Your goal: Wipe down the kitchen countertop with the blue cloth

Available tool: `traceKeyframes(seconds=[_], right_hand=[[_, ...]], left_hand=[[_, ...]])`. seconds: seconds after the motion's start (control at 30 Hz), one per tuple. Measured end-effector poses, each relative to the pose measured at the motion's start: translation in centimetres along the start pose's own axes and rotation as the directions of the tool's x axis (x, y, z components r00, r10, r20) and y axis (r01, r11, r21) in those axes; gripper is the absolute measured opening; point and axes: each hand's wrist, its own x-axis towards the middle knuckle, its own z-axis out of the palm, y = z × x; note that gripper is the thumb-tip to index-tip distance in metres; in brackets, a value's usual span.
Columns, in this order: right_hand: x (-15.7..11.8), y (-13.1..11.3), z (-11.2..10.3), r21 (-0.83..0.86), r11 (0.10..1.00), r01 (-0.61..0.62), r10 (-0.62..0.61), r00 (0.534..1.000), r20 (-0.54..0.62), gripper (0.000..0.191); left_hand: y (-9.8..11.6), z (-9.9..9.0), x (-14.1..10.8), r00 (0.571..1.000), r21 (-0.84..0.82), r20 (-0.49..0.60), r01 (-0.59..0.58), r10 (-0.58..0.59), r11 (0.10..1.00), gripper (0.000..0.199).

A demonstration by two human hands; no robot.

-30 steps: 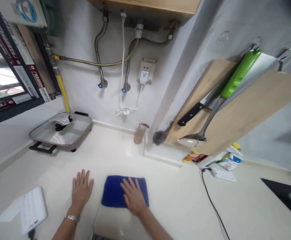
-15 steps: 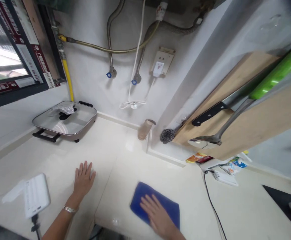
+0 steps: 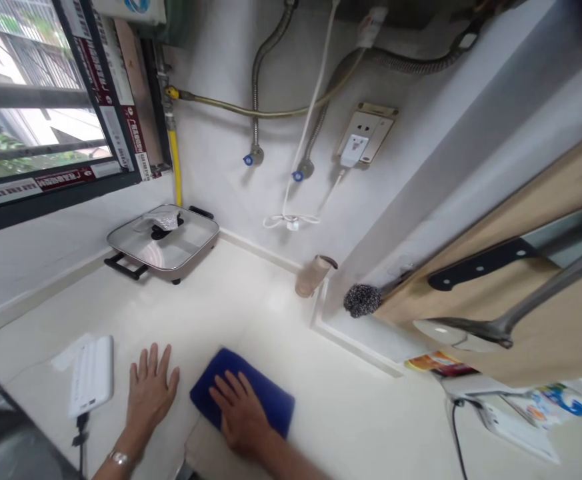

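Under my right hand (image 3: 241, 410) a folded blue cloth (image 3: 275, 400) lies flat on the pale countertop (image 3: 351, 407). The fingers of that hand are stretched out and spread over the cloth, pressing on it from above without gripping. To its left, my left hand (image 3: 151, 387) rests palm down on the bare counter, fingers apart, with a metal watch band on the wrist. A white power bank (image 3: 92, 377) with a black cable plugged in lies just left of my left hand.
An electric pan with a glass lid (image 3: 165, 240) stands in the back left corner. A brown cup (image 3: 313, 277) is by the wall. On the right hang a steel scourer (image 3: 362, 300), a knife (image 3: 481, 265) and a ladle (image 3: 471, 330) before a wooden board (image 3: 561, 333). A stove (image 3: 11, 433) fills the lower left.
My right hand has slid the blue cloth leftward along the counter, nearer my left hand. The left hand stays flat on the counter. The head view has turned to the left.
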Motion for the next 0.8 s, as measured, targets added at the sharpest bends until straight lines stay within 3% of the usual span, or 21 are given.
traceKeyframes(seconds=[0.13,0.3,0.6,0.8], right_hand=[[5.2,1.9,-0.4,-0.029,0.997,-0.065,0.064,0.996,-0.057,0.058],[9.6,7.6,-2.5,-0.114,0.959,-0.26,0.251,0.964,-0.085,0.06],[14.5,19.4,-6.4,-0.178,0.8,-0.573,0.517,0.809,-0.282,0.059],[17.5,24.1,-7.9,-0.141,0.707,-0.693,0.608,0.698,-0.379,0.06]], left_hand=[[-0.2,0.0,0.2,1.0,-0.008,0.0,-0.003,0.003,1.0,0.064],[-0.3,-0.1,0.1,0.999,0.008,0.04,0.009,-0.009,1.0,0.064],[-0.6,0.1,0.3,0.999,0.035,0.048,-0.004,0.002,0.999,0.065],[-0.8,0.1,0.3,0.997,0.067,0.079,0.006,-0.011,0.998,0.067]])
